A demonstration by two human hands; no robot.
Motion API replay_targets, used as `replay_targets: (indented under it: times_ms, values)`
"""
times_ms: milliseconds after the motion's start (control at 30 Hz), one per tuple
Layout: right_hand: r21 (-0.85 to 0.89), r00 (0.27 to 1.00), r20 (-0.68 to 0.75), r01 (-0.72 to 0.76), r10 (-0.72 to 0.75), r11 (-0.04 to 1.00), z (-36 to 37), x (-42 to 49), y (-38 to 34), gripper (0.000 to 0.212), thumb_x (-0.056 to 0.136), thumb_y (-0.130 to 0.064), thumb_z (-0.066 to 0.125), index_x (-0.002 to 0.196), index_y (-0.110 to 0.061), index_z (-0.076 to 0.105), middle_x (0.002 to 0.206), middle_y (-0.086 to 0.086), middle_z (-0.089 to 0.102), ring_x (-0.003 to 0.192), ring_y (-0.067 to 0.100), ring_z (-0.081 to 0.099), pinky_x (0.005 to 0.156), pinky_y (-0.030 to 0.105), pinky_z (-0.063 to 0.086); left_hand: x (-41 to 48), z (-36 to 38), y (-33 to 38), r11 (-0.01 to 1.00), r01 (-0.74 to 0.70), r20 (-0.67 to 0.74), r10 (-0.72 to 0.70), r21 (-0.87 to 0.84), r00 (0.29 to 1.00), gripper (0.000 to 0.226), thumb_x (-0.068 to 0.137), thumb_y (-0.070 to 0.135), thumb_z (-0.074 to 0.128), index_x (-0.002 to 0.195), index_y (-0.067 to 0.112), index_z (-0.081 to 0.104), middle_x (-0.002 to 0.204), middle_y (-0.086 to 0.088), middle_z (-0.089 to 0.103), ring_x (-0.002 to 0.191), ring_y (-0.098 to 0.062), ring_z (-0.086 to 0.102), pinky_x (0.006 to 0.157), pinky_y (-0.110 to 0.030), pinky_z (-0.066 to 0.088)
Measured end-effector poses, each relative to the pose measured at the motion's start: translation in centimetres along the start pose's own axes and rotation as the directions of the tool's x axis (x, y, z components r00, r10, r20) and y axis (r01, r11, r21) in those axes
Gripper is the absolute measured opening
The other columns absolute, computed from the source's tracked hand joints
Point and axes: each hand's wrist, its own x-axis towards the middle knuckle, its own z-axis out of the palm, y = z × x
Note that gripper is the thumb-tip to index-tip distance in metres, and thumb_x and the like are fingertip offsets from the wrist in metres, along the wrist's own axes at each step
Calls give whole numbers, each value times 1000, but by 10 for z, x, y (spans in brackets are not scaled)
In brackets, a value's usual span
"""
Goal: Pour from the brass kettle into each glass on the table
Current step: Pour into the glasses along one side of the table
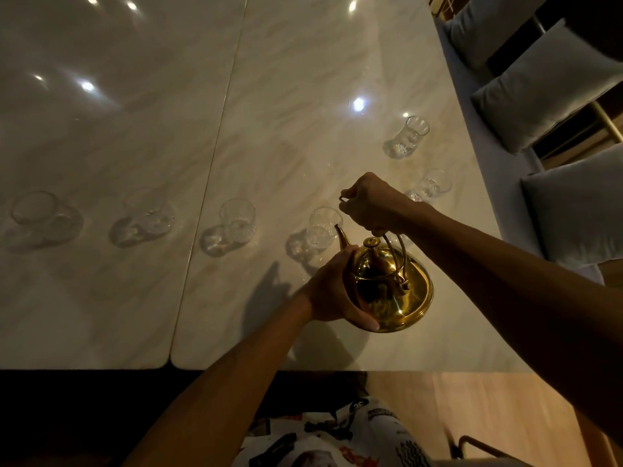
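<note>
Printed fabric (337, 439) is showing at the bottom centre of the frame, closest to the lens, with wooden floor (472, 406) lying at lower right.

Hands: your left hand (332, 291) is cupping the left side of the brass kettle (387, 291), fingers curling round and under its body. Your right hand (369, 203) is closing in a fist round the top of the handle (394, 244).

Kettle: it is sitting just right of frame centre, lid on, tilting, with its spout (342, 235) pointing up-left and reaching the rim of the fourth glass (320, 230). Flow: cannot tell.

Glasses: the third glass (234, 224), second glass (148, 214) and first glass (37, 214) are standing in a row running towards the left edge. The fifth glass (429, 187) is peeking out just beyond your right wrist, and the sixth glass (409, 134) is standing above it. All are clear; contents cannot be told.

Surface: the table (135, 129) is pale, marble-patterned and glossy, throwing back round spots of light. A seam (224, 129) is running from top centre down to the near edge, dividing two slabs with rounded corners.

Room: dim. Grey cushions (539, 89) are lining the upper right, along the table's right side.
</note>
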Motion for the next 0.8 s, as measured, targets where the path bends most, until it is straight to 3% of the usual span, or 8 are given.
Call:
replay_targets:
  times_ms: [200,333,667,800]
  values:
    - [4,1000,-13,16,-16,1000,-1,1,3,28,96,-11,55,109,11,65,78,18,63,47,18,53,41,25,42,0,0,4,999,-20,15,20,29,1000,106,58,10,99,144,6,38,142,-8,55,131,-19,56,105,-43,54]
    - [22,1000,-10,-12,12,1000,-3,-2,3,31,96,-13,55,112,12,63,72,19,59,48,23,53,40,27,43,0,0,6,998,-17,19,16,52,1000,106,56,13,101,143,7,39,140,-6,57,129,-17,57,104,-41,54]
    - [76,999,-26,-25,27,997,-5,-3,7,29,95,-10,55,109,15,64,67,17,54,43,22,47,37,23,38,1,-3,10,994,22,47,-27,108,999,108,57,20,101,144,13,38,142,0,57,128,-10,54,102,-15,48]
    - [76,999,-36,-23,26,997,-5,-4,8,28,94,-7,56,110,15,63,60,13,50,39,17,46,33,20,36,0,-2,10,993,27,49,-32,114,998,108,56,20,101,144,13,38,141,0,57,128,-10,55,101,-14,48]
